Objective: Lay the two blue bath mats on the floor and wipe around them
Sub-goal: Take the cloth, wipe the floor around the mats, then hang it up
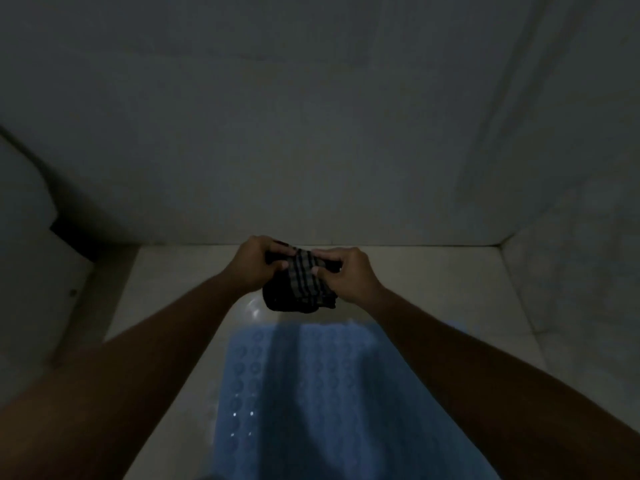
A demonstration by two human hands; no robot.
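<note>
Pretty dim in here. Both hands are out front, bunching up a dark striped cloth (300, 282) between them: the left hand (254, 266) has its fingers curled over one end, and the right hand (346, 275) pinches the other end. The cloth hangs in a wad above the pale tiled floor (433, 289). A blue bath mat (329, 393), bumpy with little circles, lies flat on the floor below the arms, just short of the wall (311, 150).
</note>
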